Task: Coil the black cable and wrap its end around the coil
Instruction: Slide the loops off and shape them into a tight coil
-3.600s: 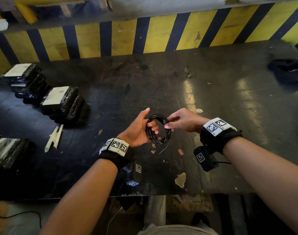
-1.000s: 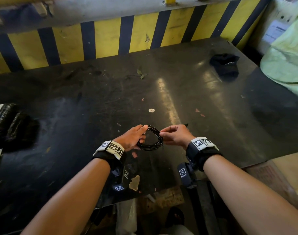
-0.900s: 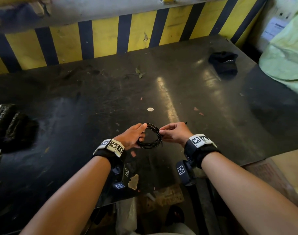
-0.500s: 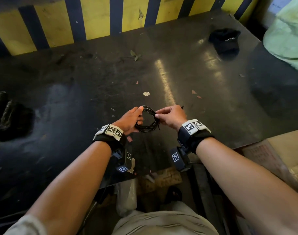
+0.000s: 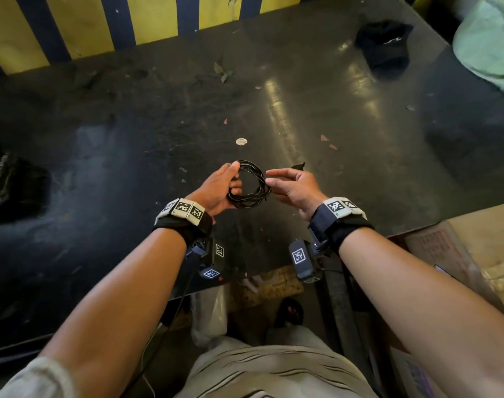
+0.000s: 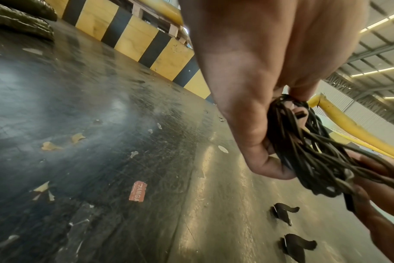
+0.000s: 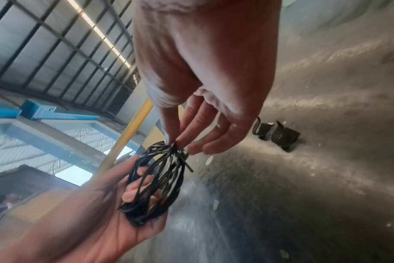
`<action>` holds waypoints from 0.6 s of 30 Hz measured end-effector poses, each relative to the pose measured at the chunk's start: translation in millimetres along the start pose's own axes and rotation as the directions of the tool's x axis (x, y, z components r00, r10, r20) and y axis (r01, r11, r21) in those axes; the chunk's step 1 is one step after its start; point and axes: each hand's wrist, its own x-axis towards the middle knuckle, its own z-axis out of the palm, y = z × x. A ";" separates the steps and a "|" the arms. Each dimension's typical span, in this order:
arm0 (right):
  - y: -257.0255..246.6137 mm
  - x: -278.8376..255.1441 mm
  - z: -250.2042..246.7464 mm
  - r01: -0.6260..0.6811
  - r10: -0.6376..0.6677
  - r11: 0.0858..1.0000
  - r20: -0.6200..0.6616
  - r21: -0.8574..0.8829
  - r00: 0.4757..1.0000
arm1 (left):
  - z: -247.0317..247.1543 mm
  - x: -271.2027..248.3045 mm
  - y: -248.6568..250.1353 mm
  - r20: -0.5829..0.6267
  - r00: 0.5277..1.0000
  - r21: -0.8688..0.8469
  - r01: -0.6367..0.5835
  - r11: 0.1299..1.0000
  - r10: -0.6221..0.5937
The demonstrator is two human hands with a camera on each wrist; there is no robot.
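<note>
The black cable (image 5: 249, 183) is wound into a small coil held just above the dark table (image 5: 331, 116). My left hand (image 5: 235, 179) grips the coil's left side, with its fingers curled through the loops (image 6: 281, 115). In the right wrist view the coil (image 7: 155, 179) lies in the left palm. My right hand (image 7: 173, 143) pinches the coil's top between thumb and forefinger, its other fingers spread loosely. A short stub of the cable end (image 7: 188, 166) sticks out beside that pinch. In the head view the right hand (image 5: 269, 182) touches the coil's right side.
A black cap (image 5: 384, 43) lies at the back right. Black wrapped packs (image 5: 12, 179) sit at the left edge. A yellow and black striped barrier (image 5: 159, 18) closes the far side. Two small black scraps (image 7: 277, 133) lie near the hands. Cardboard boxes (image 5: 474, 248) stand at the right.
The tail that hung under the coil is now wound in, leaving a short stub. Both hands have come nearer the table's front edge, and the right hand's fingers have spread.
</note>
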 end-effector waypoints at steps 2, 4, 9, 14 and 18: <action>0.9 -0.4 -4.4 -0.012 0.012 1.000 -0.005 -0.005 1.000 | 3.8 -0.2 0.9 -0.002 1.000 0.019 0.010 1.000 -0.010; 1.6 -0.1 -9.4 -0.024 0.024 1.000 0.001 0.014 1.000 | 6.2 -0.3 0.4 -0.004 1.000 0.042 0.017 0.999 -0.017; 2.1 -0.2 -21.6 -0.041 0.041 0.999 -0.001 -0.010 0.999 | 6.4 0.2 -1.8 0.005 0.999 0.034 0.039 0.999 -0.039; 1.3 2.4 -32.1 -0.003 -0.013 0.985 -0.089 -0.170 0.996 | 9.7 3.6 -4.7 0.013 0.998 0.039 0.060 0.997 -0.061; 0.0 10.4 -37.2 0.131 -0.166 0.906 -0.053 -0.402 0.985 | 17.1 2.8 -4.7 0.022 0.997 0.071 0.073 0.995 -0.075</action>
